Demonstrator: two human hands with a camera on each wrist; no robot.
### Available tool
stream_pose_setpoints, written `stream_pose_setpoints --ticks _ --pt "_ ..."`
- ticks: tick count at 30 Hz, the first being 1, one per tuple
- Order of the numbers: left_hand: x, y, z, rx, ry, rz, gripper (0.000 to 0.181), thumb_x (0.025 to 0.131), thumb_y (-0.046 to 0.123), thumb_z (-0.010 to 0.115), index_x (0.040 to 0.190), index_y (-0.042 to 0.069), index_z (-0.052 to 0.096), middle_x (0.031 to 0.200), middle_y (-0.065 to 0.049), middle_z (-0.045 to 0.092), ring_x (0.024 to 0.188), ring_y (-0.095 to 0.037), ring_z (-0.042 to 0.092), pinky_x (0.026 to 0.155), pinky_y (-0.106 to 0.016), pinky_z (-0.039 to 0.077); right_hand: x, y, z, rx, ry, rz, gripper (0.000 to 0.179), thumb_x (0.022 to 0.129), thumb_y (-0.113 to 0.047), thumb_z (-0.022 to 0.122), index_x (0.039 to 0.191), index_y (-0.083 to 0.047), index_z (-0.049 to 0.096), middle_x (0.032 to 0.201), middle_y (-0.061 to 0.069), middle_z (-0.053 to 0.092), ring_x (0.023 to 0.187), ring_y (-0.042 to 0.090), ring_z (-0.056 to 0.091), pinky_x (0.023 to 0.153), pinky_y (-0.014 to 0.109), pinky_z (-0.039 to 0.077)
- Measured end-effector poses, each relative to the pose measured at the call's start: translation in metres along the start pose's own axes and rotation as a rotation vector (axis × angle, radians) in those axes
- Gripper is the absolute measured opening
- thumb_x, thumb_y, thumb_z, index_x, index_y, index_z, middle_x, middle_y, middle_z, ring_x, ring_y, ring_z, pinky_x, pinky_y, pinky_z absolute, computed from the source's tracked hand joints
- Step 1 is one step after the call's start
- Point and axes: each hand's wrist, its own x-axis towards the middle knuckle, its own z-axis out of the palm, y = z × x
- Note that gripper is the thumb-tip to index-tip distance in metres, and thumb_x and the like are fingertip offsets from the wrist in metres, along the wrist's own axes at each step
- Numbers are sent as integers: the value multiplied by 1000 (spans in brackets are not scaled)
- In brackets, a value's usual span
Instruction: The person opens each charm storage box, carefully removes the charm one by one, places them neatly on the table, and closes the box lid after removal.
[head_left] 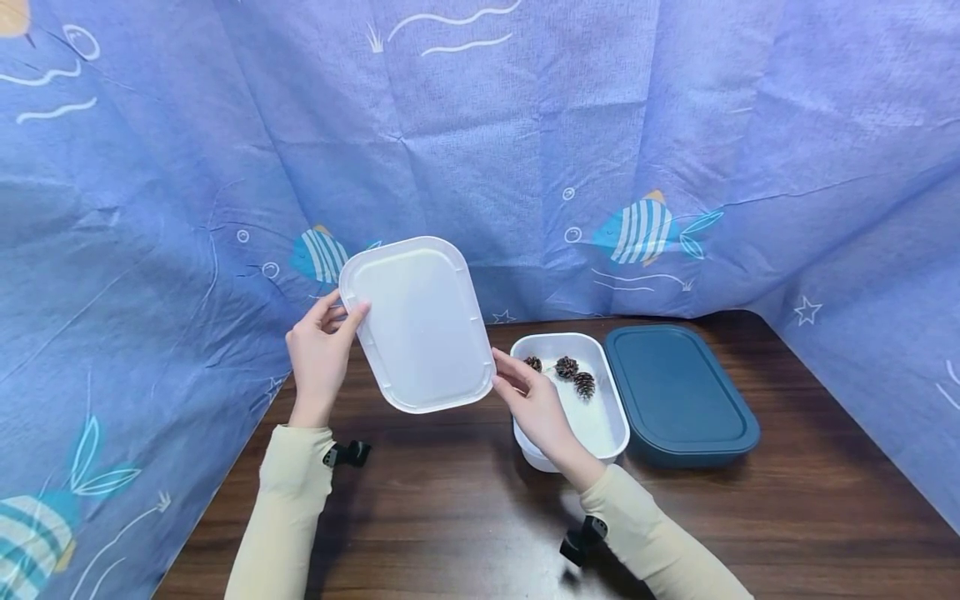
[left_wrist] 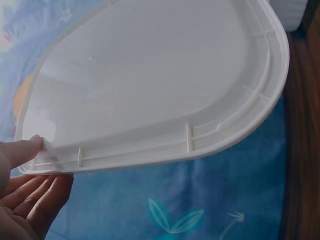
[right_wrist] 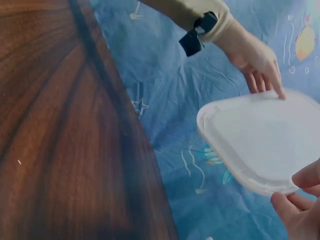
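Observation:
A white plastic lid (head_left: 423,325) with rounded corners is held up above the table, tilted, its ribbed underside facing me. My left hand (head_left: 324,354) pinches its left edge, thumb on the near face and fingers behind, as the left wrist view also shows. The lid's lower right edge is pinched by my right hand (head_left: 536,408). Below and behind that hand stands a white container (head_left: 611,408) without a lid. Several pine cones (head_left: 584,384) lie inside it toward the back; my right hand covers part of the container.
Right beside the white container stands a dark blue box (head_left: 678,392) with its lid on. Both sit on a dark brown wooden table (head_left: 435,500). A blue cloth (head_left: 480,150) printed with fish hangs behind and along both sides.

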Motion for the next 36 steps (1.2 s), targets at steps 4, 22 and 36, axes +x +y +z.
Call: stream_pose_setpoints --ticks 4,22,36 --pt "-1 -10 3 30 -63 -45 53 90 37 78 134 9 66 103 -14 76 86 -24 74 66 -9 49 -6 -1 5 3 -17 12 45 100 -4 62 144 -1 54 140 14 60 122 29 62 102 37 49" --pt "-5 -53 21 109 -276 -267 55 93 28 75 140 3 59 109 -19 74 92 -31 73 62 -13 50 -24 11 16 -167 -136 82 54 101 -16 61 149 4 44 151 16 46 137 32 47 110 45 40" --pt "-17 -85 45 65 -426 -413 39 95 8 69 132 -4 63 108 -22 71 82 -22 73 72 -38 61 -34 25 29 -258 -231 168 68 100 -21 60 148 18 31 155 38 24 146 46 25 117 53 25"
